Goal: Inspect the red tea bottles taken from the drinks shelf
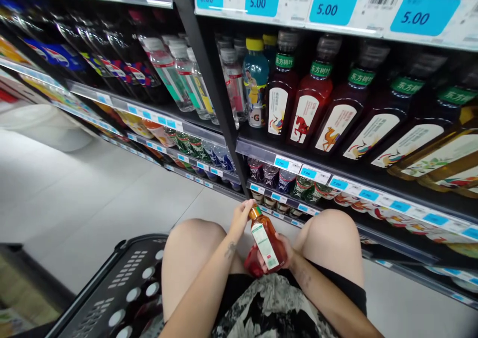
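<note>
Between my knees I hold a tea bottle [265, 242] at a tilt, its top leaning away to the left. It has reddish-amber liquid, a long white label with green print and a green band at the neck. The fingers of my left hand [243, 213] are closed around its cap and neck. Lower down, my right hand [286, 251] grips the body near the base. Against my lap, partly hidden behind the bottle and right hand, lies a red shape [254, 262] that I cannot make out.
A black basket [123, 283] holding several white-capped bottles stands at my left. In front, a shelf [257, 144] carries dark tea bottles [306, 104] and a blue sports drink [256, 86]. Cola bottles [123, 64] fill the left bay. A dark upright post [214, 74] divides the bays.
</note>
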`<state>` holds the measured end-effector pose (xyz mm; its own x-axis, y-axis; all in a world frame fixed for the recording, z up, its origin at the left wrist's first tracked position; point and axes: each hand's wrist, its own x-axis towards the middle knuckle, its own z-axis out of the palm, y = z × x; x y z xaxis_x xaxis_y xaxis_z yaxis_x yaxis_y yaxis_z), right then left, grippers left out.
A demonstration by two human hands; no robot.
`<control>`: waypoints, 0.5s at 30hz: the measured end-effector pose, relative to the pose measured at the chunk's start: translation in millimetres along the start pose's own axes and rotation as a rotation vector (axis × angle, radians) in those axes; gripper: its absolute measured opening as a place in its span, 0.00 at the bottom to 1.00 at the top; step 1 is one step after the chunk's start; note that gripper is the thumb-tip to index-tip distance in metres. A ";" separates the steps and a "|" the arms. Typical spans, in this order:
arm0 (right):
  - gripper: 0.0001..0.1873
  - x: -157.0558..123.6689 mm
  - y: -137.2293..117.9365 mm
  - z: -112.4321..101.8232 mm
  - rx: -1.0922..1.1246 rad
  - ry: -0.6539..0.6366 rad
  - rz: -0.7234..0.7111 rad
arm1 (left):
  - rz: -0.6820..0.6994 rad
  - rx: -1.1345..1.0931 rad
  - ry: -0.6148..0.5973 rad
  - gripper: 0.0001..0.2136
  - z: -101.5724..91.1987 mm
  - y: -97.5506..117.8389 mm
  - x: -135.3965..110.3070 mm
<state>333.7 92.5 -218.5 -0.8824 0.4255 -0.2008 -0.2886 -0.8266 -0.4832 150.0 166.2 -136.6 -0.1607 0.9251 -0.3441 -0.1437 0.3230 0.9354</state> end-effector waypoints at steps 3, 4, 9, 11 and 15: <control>0.49 -0.3 -7.8 7.2 0.118 -0.069 -0.091 | -0.066 -0.104 -0.158 0.41 9.2 -1.5 -8.1; 0.50 -0.4 -9.4 7.1 0.142 -0.076 -0.096 | -0.085 -0.132 -0.212 0.40 13.0 -1.9 -11.5; 0.50 -0.9 -8.8 -0.3 0.094 -0.026 -0.031 | -0.179 -0.232 -0.396 0.37 26.2 -1.1 -22.9; 0.48 0.0 -8.1 1.1 0.067 0.050 0.018 | -0.228 -0.258 -0.386 0.35 26.2 -0.7 -21.5; 0.34 6.1 -13.8 12.4 0.078 0.370 -0.031 | -0.218 -0.236 -0.259 0.32 19.7 -7.8 -8.6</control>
<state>327.7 101.9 -202.4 -0.6832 0.5431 -0.4881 -0.3527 -0.8307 -0.4307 171.7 159.6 -139.3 0.1446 0.8697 -0.4719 -0.3725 0.4896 0.7884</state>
